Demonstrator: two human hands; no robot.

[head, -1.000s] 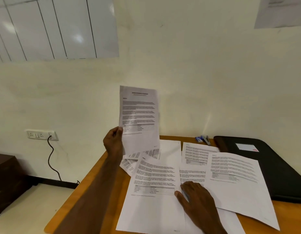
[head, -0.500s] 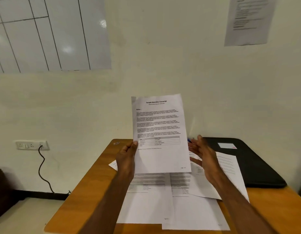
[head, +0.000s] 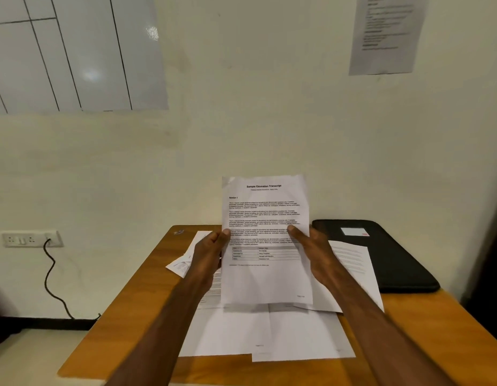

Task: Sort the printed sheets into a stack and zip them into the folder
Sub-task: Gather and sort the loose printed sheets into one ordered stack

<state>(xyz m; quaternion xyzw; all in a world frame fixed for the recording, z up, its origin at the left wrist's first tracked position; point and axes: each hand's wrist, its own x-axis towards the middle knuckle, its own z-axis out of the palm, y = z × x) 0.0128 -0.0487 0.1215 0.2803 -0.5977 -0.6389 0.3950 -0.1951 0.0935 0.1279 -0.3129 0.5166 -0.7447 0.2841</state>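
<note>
— We have the top sheet [head: 265, 240] up in front of us, clear of the table: our left hand [head: 211, 252] pinches its left edge, thumb on the front, and our right hand [head: 314, 249] pinches the right edge the same way. What could go wrong from here?

— The paper is thin and already bowed, so if we squeeze the edges inward it may buckle or crease. And if we set it down askew, the stack starts out crooked.

— What lies around us?

— The loose sheets [head: 269, 332] lie spread and overlapping on the wooden table [head: 130, 316], some poking out at the left. The black folder [head: 386, 254] lies at the far right, apparently closed, and one sheet's edge reaches just beside it.

— So that sheet may get in the way when we open the folder.
</note>
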